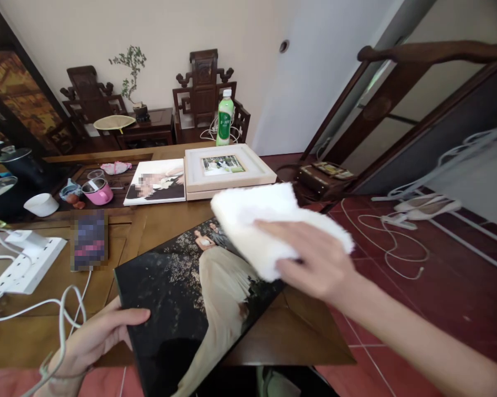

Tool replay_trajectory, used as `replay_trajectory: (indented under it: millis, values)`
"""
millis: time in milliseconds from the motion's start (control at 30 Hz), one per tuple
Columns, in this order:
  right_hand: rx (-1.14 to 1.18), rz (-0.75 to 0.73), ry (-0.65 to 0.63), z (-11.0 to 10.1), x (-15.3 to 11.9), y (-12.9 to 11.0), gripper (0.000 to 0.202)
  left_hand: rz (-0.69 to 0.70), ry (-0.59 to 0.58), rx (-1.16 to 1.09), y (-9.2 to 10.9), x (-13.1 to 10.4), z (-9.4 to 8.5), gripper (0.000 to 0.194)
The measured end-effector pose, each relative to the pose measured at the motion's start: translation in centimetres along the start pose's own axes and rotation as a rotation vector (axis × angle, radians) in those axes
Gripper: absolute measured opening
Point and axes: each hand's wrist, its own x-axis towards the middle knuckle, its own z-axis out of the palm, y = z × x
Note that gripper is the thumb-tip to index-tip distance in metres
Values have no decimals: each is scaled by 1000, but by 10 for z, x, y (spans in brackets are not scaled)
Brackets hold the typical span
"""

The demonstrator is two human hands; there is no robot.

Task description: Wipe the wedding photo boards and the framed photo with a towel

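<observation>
A dark glossy photo panel (165, 298), printed with a figure in a long pale gown, is tilted over the near edge of the wooden table. My left hand (103, 333) grips its left edge, thumb on the face and the other fingers behind. A fluffy white cloth (252, 220) covers the panel's upper right corner. My right hand (314, 259) is closed on this cloth, fingers laid over it and thumb below. Whether the cloth presses on the panel there, I cannot tell.
Behind the panel lie a white-framed photo (252, 165) and a photo print (169, 190). A green bottle (224, 118) stands beyond them. At left are a pink mug (103, 193), a white cup (41, 204), a phone (89, 240) and a power strip (33, 264) with loose cables.
</observation>
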Motion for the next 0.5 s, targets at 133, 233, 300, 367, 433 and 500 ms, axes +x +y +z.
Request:
replay_trajectory:
  millis: [133, 233, 300, 367, 433, 500]
  values:
    - [59, -219, -126, 29, -8, -33, 28, 138, 53, 86, 16, 6, 9, 52]
    - [62, -148, -267, 40, -19, -43, 16, 294, 170, 167, 22, 14, 19, 71]
    - [98, -61, -400, 42, -26, -43, 6, 356, 202, 222, 22, 21, 23, 76]
    - [139, 5, -538, 42, -31, -40, 17, 436, 247, 350, 22, 29, 25, 73]
    - [160, 34, -625, 41, -34, -35, 23, 531, 341, 565, 23, 36, 24, 66]
    - [184, 19, -657, 40, -35, -29, 21, 580, 423, 789, 28, 40, 22, 60]
